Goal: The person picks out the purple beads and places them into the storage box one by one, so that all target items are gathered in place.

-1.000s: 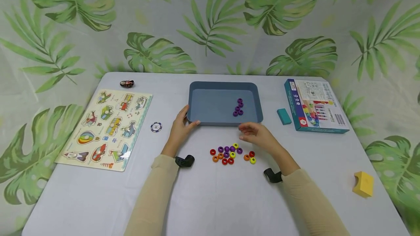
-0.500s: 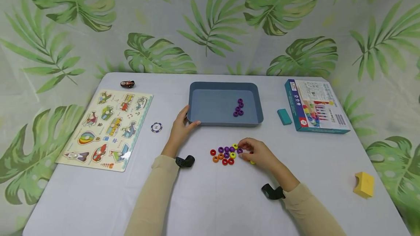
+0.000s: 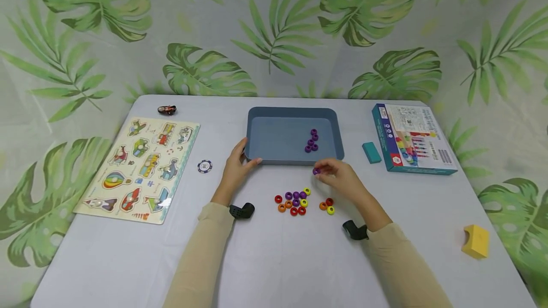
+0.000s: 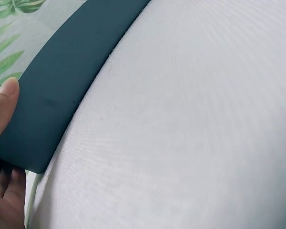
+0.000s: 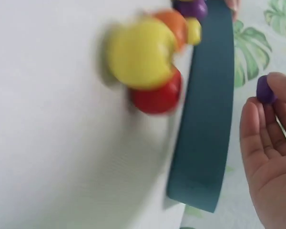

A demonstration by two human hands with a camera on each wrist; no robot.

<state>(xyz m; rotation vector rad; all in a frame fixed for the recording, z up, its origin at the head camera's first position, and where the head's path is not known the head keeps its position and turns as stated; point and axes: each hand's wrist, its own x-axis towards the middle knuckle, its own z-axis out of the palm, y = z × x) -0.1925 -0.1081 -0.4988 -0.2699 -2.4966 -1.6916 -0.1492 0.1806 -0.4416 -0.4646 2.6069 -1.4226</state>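
A purple bead (image 3: 316,171) is pinched between the thumb and fingertips of my right hand (image 3: 341,180), just in front of the tray's near right edge. In the right wrist view the same bead (image 5: 265,89) shows at the fingertips. My left hand (image 3: 235,169) grips the near left corner of the blue-grey tray (image 3: 274,139), its thumb (image 4: 5,102) against the front wall. Several purple beads (image 3: 311,142) lie inside the tray on its right. On the table before it, red, orange, yellow and purple beads (image 3: 296,202) lie in a loose group, with 3 more beads (image 3: 329,201) just right.
To the left lie a wooden picture puzzle (image 3: 141,170), a poker chip (image 3: 204,166) and a small dark toy (image 3: 167,110). On the right are a teal block (image 3: 371,152), a toy box (image 3: 417,139) and a yellow block (image 3: 476,241).
My right hand went down to the bead group, took a purple bead from its right side and rose with it towards the tray. The left hand has stayed at the tray corner.
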